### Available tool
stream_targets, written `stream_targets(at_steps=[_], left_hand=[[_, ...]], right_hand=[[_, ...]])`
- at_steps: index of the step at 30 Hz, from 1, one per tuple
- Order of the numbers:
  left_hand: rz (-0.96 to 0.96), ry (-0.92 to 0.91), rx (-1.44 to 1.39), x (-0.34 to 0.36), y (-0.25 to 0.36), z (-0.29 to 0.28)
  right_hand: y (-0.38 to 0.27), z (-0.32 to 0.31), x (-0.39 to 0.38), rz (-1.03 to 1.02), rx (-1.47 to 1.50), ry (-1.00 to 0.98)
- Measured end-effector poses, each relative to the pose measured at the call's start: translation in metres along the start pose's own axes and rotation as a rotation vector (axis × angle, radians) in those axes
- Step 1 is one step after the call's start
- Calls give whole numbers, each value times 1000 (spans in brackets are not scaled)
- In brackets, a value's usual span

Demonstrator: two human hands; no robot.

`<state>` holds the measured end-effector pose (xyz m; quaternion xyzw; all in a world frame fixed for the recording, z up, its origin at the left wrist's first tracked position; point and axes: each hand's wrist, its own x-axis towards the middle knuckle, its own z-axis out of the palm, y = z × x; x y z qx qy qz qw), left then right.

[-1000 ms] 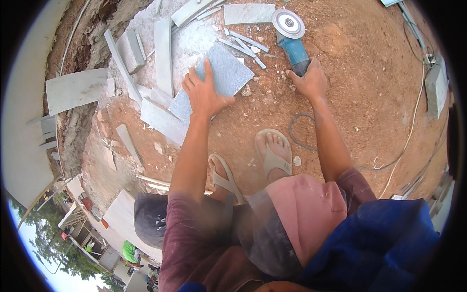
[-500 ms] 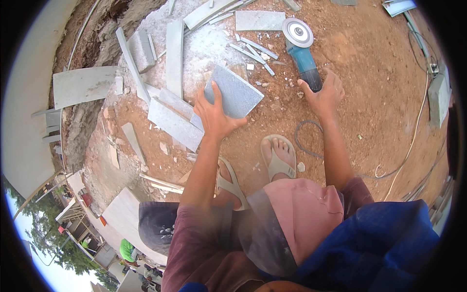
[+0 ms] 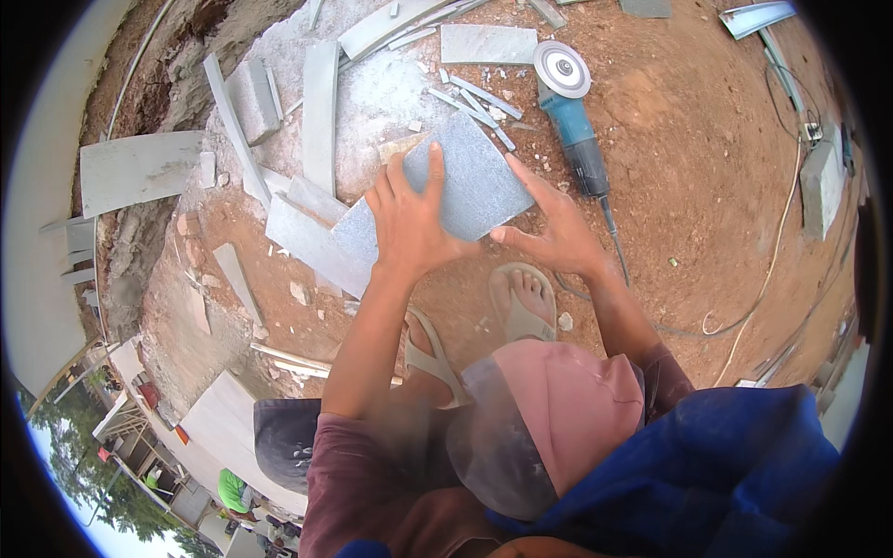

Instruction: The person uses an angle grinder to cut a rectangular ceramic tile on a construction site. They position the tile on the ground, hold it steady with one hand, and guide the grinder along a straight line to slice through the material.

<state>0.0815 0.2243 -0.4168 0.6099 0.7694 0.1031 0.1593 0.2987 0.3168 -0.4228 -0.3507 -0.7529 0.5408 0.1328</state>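
A blue-grey stone tile (image 3: 474, 181) is tilted up in front of me. My left hand (image 3: 409, 209) grips its left side, thumb stretched across the face. At the right corner, my right hand (image 3: 563, 223) has its forefinger along one edge and its thumb by the lower one, bracketing the tile. A teal angle grinder (image 3: 569, 121) with a pale round disc lies on the dirt beyond that hand, apart from it. Another flat grey slab (image 3: 307, 244) is on the ground left of my left hand, beside a long narrow strip (image 3: 321, 116).
Thin offcuts (image 3: 479, 107) and stone chips litter the dusty ground ahead. A grey block (image 3: 253, 100) and a broad slab (image 3: 139, 170) lie at the left. The grinder's cord (image 3: 614, 237) trails toward my feet; a pale cable (image 3: 767, 279) crosses the dirt at right.
My right hand has left the grinder's rear end and come left to the tile's corner. The grinder stays lying on the ground. My left hand still holds the tile, turned somewhat.
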Motion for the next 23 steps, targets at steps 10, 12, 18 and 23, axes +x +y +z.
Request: stream_targets(at_steps=[10, 12, 18, 23], left_hand=[[72, -139, 99, 14, -25, -9], [86, -164, 101, 16, -33, -16], [22, -204, 17, -10, -62, -111], [-222, -134, -97, -110, -22, -291]], right_hand=[[12, 7, -57, 118, 45, -75], [6, -2, -63, 136, -44, -126], [-85, -61, -83, 317, -2, -76], [-217, -158, -136, 609, 105, 250]])
